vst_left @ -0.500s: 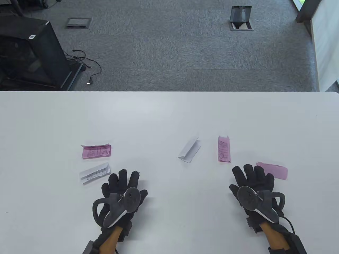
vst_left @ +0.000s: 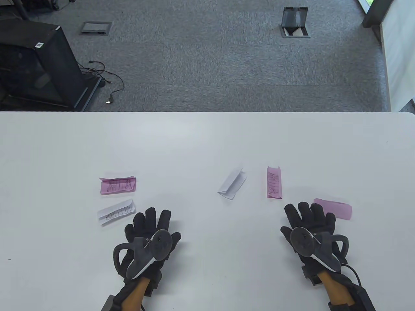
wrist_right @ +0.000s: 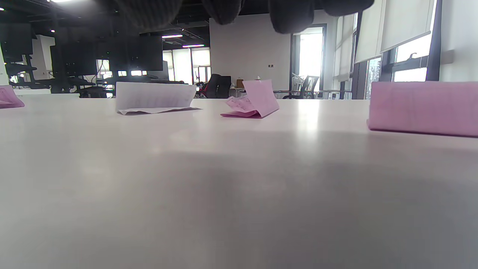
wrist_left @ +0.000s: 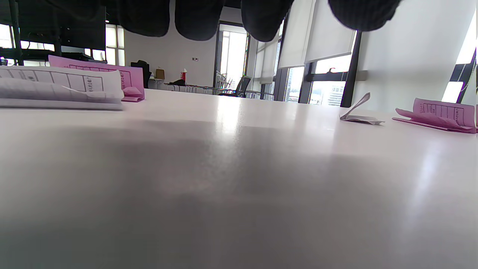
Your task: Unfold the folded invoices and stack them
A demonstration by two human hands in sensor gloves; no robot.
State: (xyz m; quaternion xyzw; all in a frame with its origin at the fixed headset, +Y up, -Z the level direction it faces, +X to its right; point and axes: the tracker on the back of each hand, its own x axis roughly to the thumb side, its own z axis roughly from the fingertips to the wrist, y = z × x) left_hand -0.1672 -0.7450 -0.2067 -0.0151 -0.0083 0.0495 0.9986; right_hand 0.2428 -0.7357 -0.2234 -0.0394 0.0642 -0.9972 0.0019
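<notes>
Several folded invoices lie on the white table (vst_left: pixel 194 145). At the left a pink one (vst_left: pixel 117 185) sits above a white one (vst_left: pixel 116 212). A white one (vst_left: pixel 232 184) half open and an upright pink one (vst_left: pixel 274 182) lie at centre right. Another pink one (vst_left: pixel 335 209) lies at the right. My left hand (vst_left: pixel 152 223) rests flat with fingers spread, just right of the white invoice (wrist_left: pixel 59 87). Flat beside the right pink invoice (wrist_right: pixel 424 107) lies my right hand (vst_left: pixel 308 215), whose little finger reaches that invoice's left edge. Neither hand holds anything.
The table's far edge (vst_left: pixel 207 112) runs across the middle of the table view; beyond it is grey carpet with a black cabinet (vst_left: pixel 35 64) and floor boxes (vst_left: pixel 294 22).
</notes>
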